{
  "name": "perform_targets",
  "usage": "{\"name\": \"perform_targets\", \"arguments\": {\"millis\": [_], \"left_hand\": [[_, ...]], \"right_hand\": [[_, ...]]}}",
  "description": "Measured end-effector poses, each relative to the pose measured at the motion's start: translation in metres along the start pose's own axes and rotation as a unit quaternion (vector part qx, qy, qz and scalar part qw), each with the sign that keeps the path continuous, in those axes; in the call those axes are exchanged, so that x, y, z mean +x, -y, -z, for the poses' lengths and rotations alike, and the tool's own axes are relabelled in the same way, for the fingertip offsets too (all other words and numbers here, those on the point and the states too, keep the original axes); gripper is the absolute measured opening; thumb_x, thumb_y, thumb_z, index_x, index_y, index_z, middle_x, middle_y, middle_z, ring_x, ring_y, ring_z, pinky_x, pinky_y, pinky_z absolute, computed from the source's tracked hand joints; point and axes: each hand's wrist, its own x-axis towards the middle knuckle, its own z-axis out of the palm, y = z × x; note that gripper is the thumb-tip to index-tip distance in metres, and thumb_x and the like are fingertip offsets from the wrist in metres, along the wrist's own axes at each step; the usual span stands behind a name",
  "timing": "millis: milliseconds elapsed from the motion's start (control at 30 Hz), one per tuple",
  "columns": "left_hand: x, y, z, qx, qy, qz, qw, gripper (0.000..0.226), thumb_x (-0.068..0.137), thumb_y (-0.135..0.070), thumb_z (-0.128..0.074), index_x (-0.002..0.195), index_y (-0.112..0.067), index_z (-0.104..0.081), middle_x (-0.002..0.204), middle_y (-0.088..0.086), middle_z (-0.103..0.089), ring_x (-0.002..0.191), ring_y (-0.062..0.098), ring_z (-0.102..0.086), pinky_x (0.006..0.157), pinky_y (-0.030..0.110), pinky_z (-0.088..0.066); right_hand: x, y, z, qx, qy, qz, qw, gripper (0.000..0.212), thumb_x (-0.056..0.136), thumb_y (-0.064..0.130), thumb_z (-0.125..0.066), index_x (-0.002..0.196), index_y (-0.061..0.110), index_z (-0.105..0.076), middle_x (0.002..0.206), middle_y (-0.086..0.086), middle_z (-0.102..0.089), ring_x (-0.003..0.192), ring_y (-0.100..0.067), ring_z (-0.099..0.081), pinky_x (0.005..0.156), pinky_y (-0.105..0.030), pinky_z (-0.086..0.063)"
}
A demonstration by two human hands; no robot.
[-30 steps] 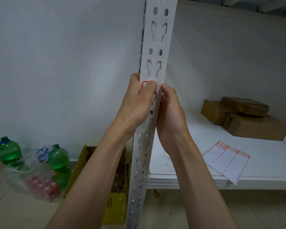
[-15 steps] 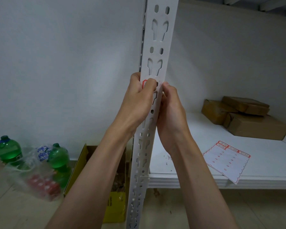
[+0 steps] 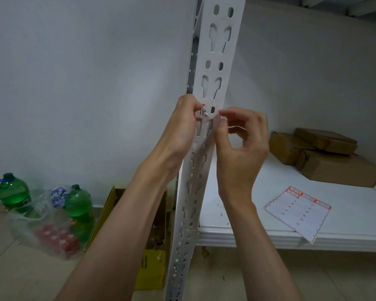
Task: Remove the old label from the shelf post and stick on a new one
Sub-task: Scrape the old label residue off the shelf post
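A white slotted shelf post (image 3: 213,61) runs upright through the middle of the view. On it sits a red-bordered old label (image 3: 201,112) with black handwriting, its right part torn away. My left hand (image 3: 181,129) grips the post from the left, fingertips at the label's left edge. My right hand (image 3: 240,140) is just right of the post, thumb and forefinger pinching a small white torn strip of label (image 3: 223,118). A sheet of new red-bordered labels (image 3: 297,211) lies on the white shelf (image 3: 258,237) near its front edge.
Brown cardboard parcels (image 3: 326,157) are stacked at the back right of the shelf. On the floor at left stand two green bottles (image 3: 13,192), a clear plastic bag (image 3: 46,224) and an open yellow box (image 3: 148,246) beside the post.
My right hand has pulled away from the post to the right with a torn piece of label. The label's written face, earlier covered by my fingers, now shows.
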Motion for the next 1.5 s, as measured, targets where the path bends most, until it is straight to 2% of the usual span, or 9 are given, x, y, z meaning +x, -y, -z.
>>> {"name": "perform_targets", "arguments": {"millis": [167, 300, 500, 767, 1000, 1067, 1233, 1367, 1500], "left_hand": [[-0.002, -0.001, -0.001, -0.002, 0.002, -0.008, 1.000, 0.057, 0.078, -0.047, -0.028, 0.105, -0.005, -0.054, 0.116, 0.025, -0.060, 0.115, 0.039, -0.057, 0.102, 0.061, -0.046], [0.000, 0.000, -0.001, -0.009, 0.010, -0.007, 1.000, 0.046, 0.077, -0.047, -0.028, 0.097, -0.014, -0.053, 0.096, 0.017, -0.057, 0.090, 0.030, -0.056, 0.092, 0.059, -0.051], [0.005, 0.006, -0.001, -0.022, 0.000, -0.024, 0.999, 0.029, 0.089, -0.040, -0.031, 0.085, -0.016, -0.047, 0.090, 0.002, -0.052, 0.083, 0.015, -0.051, 0.074, 0.031, -0.044], [0.011, 0.010, -0.002, -0.040, -0.004, -0.026, 0.999, 0.026, 0.099, -0.030, -0.031, 0.077, -0.020, -0.043, 0.092, -0.001, -0.047, 0.080, 0.012, -0.049, 0.069, 0.026, -0.040], [0.009, 0.008, -0.002, -0.026, -0.004, -0.015, 1.000, 0.053, 0.078, -0.046, -0.032, 0.104, -0.006, -0.056, 0.120, 0.011, -0.061, 0.103, 0.023, -0.060, 0.090, 0.041, -0.052], [0.008, 0.008, -0.003, -0.026, -0.008, -0.019, 0.999, 0.050, 0.077, -0.046, -0.033, 0.099, -0.008, -0.056, 0.118, 0.014, -0.061, 0.100, 0.024, -0.060, 0.095, 0.045, -0.049], [0.004, 0.007, -0.002, -0.010, -0.006, -0.029, 1.000, 0.041, 0.079, -0.048, -0.030, 0.092, -0.017, -0.053, 0.111, 0.007, -0.061, 0.094, 0.019, -0.058, 0.082, 0.036, -0.047], [0.003, 0.010, -0.001, 0.022, -0.015, -0.049, 0.998, 0.027, 0.097, -0.043, -0.034, 0.102, -0.023, -0.051, 0.111, -0.003, -0.060, 0.102, 0.016, -0.056, 0.083, 0.034, -0.044], [0.002, 0.012, 0.003, 0.062, -0.052, -0.083, 0.993, 0.025, 0.102, -0.033, -0.037, 0.109, -0.021, -0.057, 0.109, 0.000, -0.066, 0.103, 0.019, -0.062, 0.088, 0.038, -0.050]], "right_hand": [[-0.003, -0.002, -0.002, -0.051, -0.017, 0.084, 0.995, 0.015, 0.088, 0.015, -0.078, 0.102, 0.020, -0.074, 0.096, 0.001, -0.059, 0.090, 0.003, -0.054, 0.077, -0.016, -0.051], [-0.003, 0.002, -0.003, -0.084, -0.023, 0.116, 0.989, 0.015, 0.087, 0.014, -0.078, 0.101, 0.008, -0.078, 0.093, -0.005, -0.064, 0.090, -0.002, -0.053, 0.078, -0.013, -0.049], [0.003, 0.010, -0.007, -0.129, -0.003, 0.156, 0.979, 0.014, 0.088, 0.016, -0.075, 0.093, 0.003, -0.077, 0.089, -0.012, -0.068, 0.082, -0.021, -0.064, 0.071, -0.029, -0.056], [-0.001, 0.005, -0.015, -0.121, -0.007, 0.138, 0.983, 0.009, 0.091, 0.009, -0.070, 0.093, 0.001, -0.071, 0.092, -0.012, -0.062, 0.081, -0.025, -0.061, 0.068, -0.036, -0.054], [-0.010, 0.000, -0.015, -0.111, 0.009, 0.120, 0.987, 0.008, 0.089, 0.007, -0.069, 0.093, -0.001, -0.070, 0.092, -0.013, -0.060, 0.084, -0.023, -0.059, 0.073, -0.025, -0.051], [-0.011, 0.002, -0.012, -0.092, 0.002, 0.112, 0.989, 0.005, 0.089, 0.005, -0.068, 0.091, 0.000, -0.068, 0.091, -0.007, -0.059, 0.082, -0.016, -0.057, 0.074, -0.020, -0.050], [-0.001, 0.003, 0.000, -0.019, -0.057, -0.019, 0.998, 0.015, 0.088, 0.013, -0.072, 0.085, 0.013, -0.058, 0.082, -0.001, -0.060, 0.074, -0.015, -0.059, 0.071, -0.028, -0.054], [0.006, -0.006, 0.015, 0.025, -0.095, -0.154, 0.983, 0.010, 0.086, 0.012, -0.077, 0.083, 0.008, -0.068, 0.077, -0.005, -0.068, 0.074, -0.027, -0.065, 0.073, -0.040, -0.060], [0.009, -0.020, 0.031, -0.002, -0.047, -0.229, 0.972, 0.010, 0.082, 0.013, -0.082, 0.079, 0.019, -0.075, 0.070, 0.011, -0.072, 0.067, -0.014, -0.070, 0.071, -0.032, -0.062]]}}
